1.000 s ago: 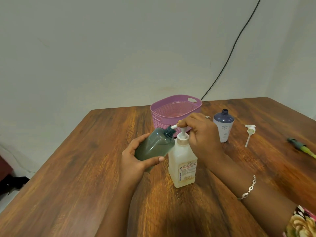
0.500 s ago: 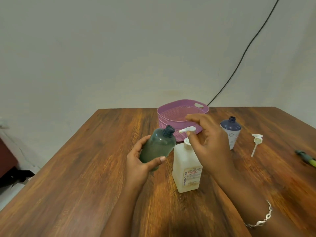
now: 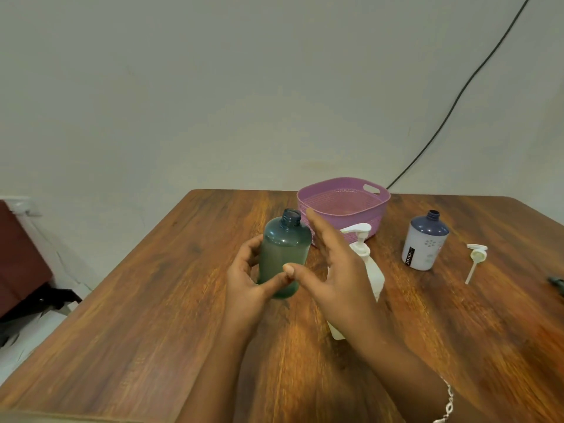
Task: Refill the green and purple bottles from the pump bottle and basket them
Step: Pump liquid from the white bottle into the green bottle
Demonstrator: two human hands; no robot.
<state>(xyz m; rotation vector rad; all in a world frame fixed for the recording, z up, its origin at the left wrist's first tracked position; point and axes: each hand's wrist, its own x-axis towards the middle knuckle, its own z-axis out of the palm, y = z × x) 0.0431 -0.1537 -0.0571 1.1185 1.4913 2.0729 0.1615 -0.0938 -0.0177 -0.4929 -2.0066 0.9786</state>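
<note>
My left hand grips the green bottle, upright, uncapped and partly filled, above the table's middle. My right hand hovers open between the green bottle and the white pump bottle, fingers spread, holding nothing; it hides most of the pump bottle's body. The pump head sticks up behind the hand. The purple bottle, with a white label and no cap, stands to the right. The purple basket sits empty at the table's far edge.
A loose white pump cap with its tube lies right of the purple bottle. A dark object shows at the right frame edge. A black cable runs down the wall behind the wooden table.
My right hand has let go of the pump head and moved left toward the green bottle. The green bottle has been pulled away from the nozzle and set upright. The camera view has tilted up.
</note>
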